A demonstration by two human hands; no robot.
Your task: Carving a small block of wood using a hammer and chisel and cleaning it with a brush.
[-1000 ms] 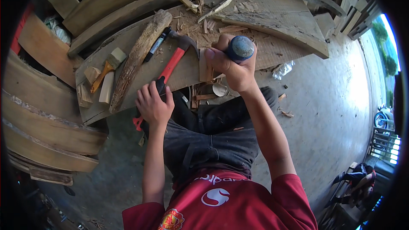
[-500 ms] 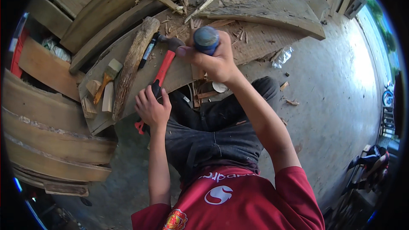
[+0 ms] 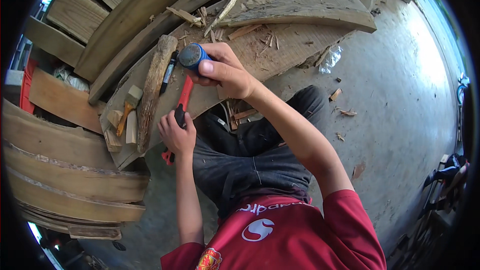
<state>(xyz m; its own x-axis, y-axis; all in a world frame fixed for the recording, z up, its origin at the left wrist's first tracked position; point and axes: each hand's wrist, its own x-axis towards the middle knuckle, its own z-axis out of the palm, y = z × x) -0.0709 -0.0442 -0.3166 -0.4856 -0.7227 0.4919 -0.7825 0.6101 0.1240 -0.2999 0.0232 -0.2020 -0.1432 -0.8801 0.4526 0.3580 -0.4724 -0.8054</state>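
In my right hand (image 3: 226, 70) is an upright blue-handled tool (image 3: 192, 56) with a round, worn grey end facing up. My fingers are closed around it, and its lower part is hidden. My left hand (image 3: 177, 134) grips the black part of a hammer's red-and-black handle (image 3: 185, 95), which lies over the board's near edge. The hammer's head is hidden behind the tool and my right hand. Left of the handle, a black-and-blue marker (image 3: 169, 72) lies beside a long rough strip of wood (image 3: 155, 90). A brush (image 3: 129, 104) with an orange handle is further left.
A wide wooden board (image 3: 295, 45) lies in front of me, strewn with chips and splinters. A thick curved plank (image 3: 310, 12) rests on its far side. Stacked planks (image 3: 70, 157) stand at the left. Clear plastic (image 3: 331, 60) and wood scraps (image 3: 349, 113) lie on the concrete floor.
My right hand has moved left with the blue-handled tool, now over the hammer's head end, covering the head that showed before. My left hand stays on the hammer handle.
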